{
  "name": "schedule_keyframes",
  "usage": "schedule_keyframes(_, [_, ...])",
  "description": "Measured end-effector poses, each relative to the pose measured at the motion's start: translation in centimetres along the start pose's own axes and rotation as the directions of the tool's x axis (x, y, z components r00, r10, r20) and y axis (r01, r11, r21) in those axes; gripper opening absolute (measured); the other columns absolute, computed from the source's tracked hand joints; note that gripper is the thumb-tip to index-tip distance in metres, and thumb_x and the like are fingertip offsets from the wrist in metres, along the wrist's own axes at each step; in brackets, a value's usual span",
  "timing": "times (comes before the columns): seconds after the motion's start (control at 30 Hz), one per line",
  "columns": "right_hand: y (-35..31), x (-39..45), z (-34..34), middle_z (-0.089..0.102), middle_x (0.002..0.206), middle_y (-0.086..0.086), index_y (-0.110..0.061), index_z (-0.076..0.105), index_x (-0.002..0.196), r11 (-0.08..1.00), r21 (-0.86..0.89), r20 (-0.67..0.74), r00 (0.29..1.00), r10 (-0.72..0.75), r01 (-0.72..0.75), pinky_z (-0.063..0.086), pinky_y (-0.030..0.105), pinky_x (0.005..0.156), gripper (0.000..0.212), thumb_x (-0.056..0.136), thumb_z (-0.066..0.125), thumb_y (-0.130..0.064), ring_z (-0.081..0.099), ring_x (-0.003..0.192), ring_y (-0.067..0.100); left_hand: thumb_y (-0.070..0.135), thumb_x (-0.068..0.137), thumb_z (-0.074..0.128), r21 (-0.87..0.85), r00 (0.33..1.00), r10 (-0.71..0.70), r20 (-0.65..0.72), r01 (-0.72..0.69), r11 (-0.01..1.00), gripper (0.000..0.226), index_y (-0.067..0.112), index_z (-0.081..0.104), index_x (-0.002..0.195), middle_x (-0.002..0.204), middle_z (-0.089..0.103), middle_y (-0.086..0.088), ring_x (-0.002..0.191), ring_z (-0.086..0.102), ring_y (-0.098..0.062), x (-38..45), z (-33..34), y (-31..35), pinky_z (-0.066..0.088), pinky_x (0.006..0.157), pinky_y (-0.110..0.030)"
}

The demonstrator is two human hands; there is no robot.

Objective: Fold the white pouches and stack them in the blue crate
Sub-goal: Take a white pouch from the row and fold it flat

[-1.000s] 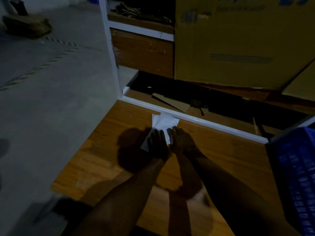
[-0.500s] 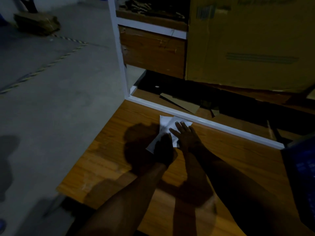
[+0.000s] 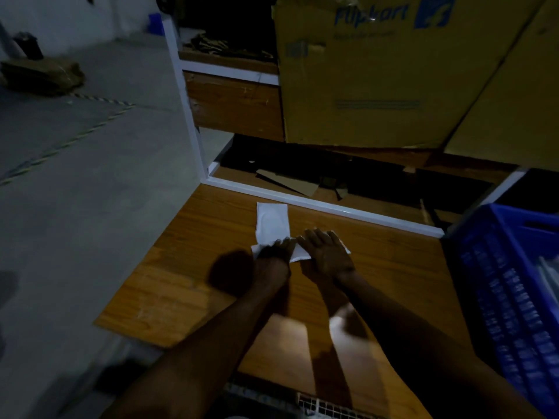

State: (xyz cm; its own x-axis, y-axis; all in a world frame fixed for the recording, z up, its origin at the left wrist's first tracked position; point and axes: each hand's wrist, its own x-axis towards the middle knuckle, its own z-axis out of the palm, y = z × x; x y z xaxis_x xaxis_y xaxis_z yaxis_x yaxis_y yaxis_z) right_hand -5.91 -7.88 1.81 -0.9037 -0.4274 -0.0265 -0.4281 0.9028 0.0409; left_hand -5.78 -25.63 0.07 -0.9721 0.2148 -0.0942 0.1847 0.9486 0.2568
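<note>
While both flat hands, left hand and right hand, press it, the white pouch extends beyond them.

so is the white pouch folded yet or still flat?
Partly folded: white pouch bends where left hand and right hand press it on the table.

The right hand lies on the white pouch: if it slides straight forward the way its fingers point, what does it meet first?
Probably the white frame rail at the far edge of the wooden table. The right hand presses flat on the white pouch, and only bare wood seems to lie ahead.
</note>
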Motion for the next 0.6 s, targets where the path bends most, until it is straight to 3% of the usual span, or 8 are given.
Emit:
schedule_keyframes(0.03, [0.0, -1.7, -0.1, 0.020, 0.164, 0.005, -0.029, 0.021, 0.157, 0.999, 0.029, 0.022, 0.999, 0.026, -0.027, 0.010, 0.053, 0.121, 0.069, 0.095, 0.049, -0.044, 0.014, 0.151, 0.030, 0.013, 0.096, 0.050, 0.056, 0.999, 0.007, 0.045, -0.010, 0.998, 0.064, 0.029, 0.027, 0.154, 0.156, 0.038, -0.007, 0.141, 0.038, -0.027, -1.0, -0.4, 0.8, 0.033, 0.115, -0.044])
schedule_keyframes(0.2, [-0.8, -10.5, 1.6, 0.021, 0.164, 0.005, -0.028, 0.019, 0.158, 0.990, 0.084, 0.079, 0.991, 0.104, -0.111, 0.015, 0.050, 0.120, 0.074, 0.093, 0.052, -0.041, 0.017, 0.151, 0.028, 0.011, 0.098, 0.047, 0.175, 0.979, 0.203, -0.016, -0.197, 0.965, 0.070, 0.025, 0.014, 0.159, 0.163, 0.025, -0.004, 0.148, 0.025, -0.023, -8.0, 1.2, 3.9, 0.027, 0.117, -0.042])
schedule_keyframes(0.43, [-3.1, -20.6, 5.2, 0.013, 0.166, 0.002, -0.030, 0.014, 0.159, 0.930, 0.258, 0.176, 0.959, 0.221, -0.262, 0.013, 0.049, 0.120, 0.074, 0.093, 0.048, -0.035, 0.007, 0.153, 0.027, 0.011, 0.097, 0.045, 0.134, 0.941, 0.328, 0.087, -0.337, 0.932, 0.071, 0.023, 0.013, 0.160, 0.166, 0.016, -0.001, 0.151, 0.016, -0.022, -13.8, 7.3, 6.4, 0.011, 0.122, -0.041])
schedule_keyframes(0.6, [-4.6, -24.2, 7.4, -0.015, 0.164, -0.001, -0.035, -0.004, 0.158, 0.902, 0.277, 0.221, 0.936, 0.275, -0.331, 0.002, 0.048, 0.122, 0.076, 0.098, 0.043, -0.038, -0.016, 0.151, 0.025, -0.003, 0.094, 0.042, 0.111, 0.916, 0.378, 0.132, -0.392, 0.913, 0.084, 0.024, -0.003, 0.160, 0.167, -0.005, -0.002, 0.154, -0.002, -0.022, -16.8, 9.2, 6.8, 0.009, 0.123, -0.043])
